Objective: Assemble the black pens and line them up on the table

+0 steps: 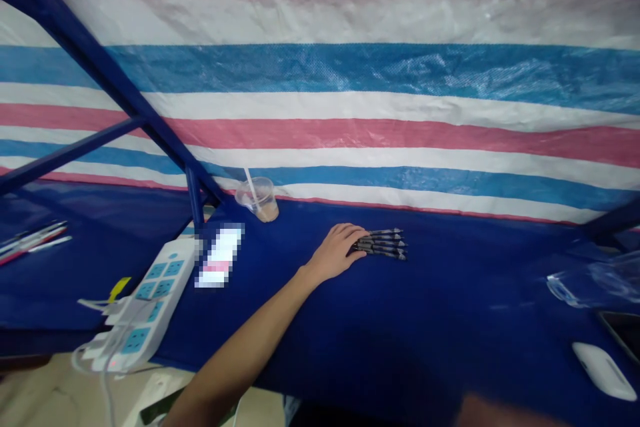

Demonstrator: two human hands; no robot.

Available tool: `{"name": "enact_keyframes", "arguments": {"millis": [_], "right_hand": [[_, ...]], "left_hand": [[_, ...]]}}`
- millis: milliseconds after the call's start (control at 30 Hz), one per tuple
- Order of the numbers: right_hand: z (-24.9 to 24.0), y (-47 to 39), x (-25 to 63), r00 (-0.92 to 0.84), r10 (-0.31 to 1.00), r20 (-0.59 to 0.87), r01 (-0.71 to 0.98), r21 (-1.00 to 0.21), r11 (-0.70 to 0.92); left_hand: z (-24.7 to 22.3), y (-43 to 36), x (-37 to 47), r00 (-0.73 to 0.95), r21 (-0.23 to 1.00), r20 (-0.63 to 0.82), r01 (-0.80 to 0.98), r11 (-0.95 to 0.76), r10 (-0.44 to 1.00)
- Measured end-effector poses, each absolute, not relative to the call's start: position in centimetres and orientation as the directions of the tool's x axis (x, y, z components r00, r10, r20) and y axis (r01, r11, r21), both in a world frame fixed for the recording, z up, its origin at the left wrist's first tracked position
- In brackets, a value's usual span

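Observation:
My left hand (339,252) reaches across the blue table and closes over several dark patterned pens (385,243). They lie side by side, with their ends fanned slightly to the right. The thumb sits on the near side of the bundle and the fingers on the far side; the rest of the pens is hidden under the hand. Low at the bottom edge, right of centre, a smeared bit of skin is my right hand or forearm (505,411). Its fingers do not show.
Left of my arm lie a lit phone (220,257) and a white power strip (167,293) with plugs and cables. A plastic cup (265,203) with a straw stands by the striped sheet (380,107). On the right are a clear plastic bottle (590,283) and a white case (605,370).

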State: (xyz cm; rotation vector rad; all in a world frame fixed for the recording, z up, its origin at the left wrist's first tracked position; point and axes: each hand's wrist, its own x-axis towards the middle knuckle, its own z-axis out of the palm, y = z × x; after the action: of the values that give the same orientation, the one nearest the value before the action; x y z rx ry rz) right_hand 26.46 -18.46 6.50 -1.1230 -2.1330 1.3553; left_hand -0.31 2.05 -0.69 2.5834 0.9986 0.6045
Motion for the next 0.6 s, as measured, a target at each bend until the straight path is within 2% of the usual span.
{"name": "enact_keyframes", "arguments": {"millis": [133,200,267,333,400,600], "right_hand": [[4.6,-9.0,26.6,-0.495,0.868,0.033,0.467,-0.832,0.298],[2.8,-4.9,26.0,-0.405,0.866,0.292,0.582,-0.649,0.491],[0.8,-2.4,25.5,-0.436,0.787,0.436,0.651,-0.451,0.61],[-1.0,-1.7,25.3,-0.457,0.753,0.474,0.692,-0.342,0.635],[-2.2,-2.0,25.4,-0.464,0.75,0.471,0.718,-0.296,0.63],[-2.8,-2.6,25.6,-0.458,0.769,0.446,0.751,-0.27,0.603]], "left_hand": [[-0.7,2.0,-0.4,0.669,0.441,0.285,0.545,-0.713,0.687],[-0.6,2.0,-0.4,0.659,0.437,0.287,0.556,-0.707,0.695],[-0.5,1.9,-0.5,0.66,0.424,0.278,0.568,-0.706,0.698],[-0.4,1.9,-0.5,0.669,0.419,0.263,0.57,-0.707,0.695],[-0.2,1.9,-0.5,0.673,0.43,0.25,0.567,-0.703,0.696],[0.2,2.2,-0.4,0.675,0.47,0.218,0.561,-0.682,0.705]]}}
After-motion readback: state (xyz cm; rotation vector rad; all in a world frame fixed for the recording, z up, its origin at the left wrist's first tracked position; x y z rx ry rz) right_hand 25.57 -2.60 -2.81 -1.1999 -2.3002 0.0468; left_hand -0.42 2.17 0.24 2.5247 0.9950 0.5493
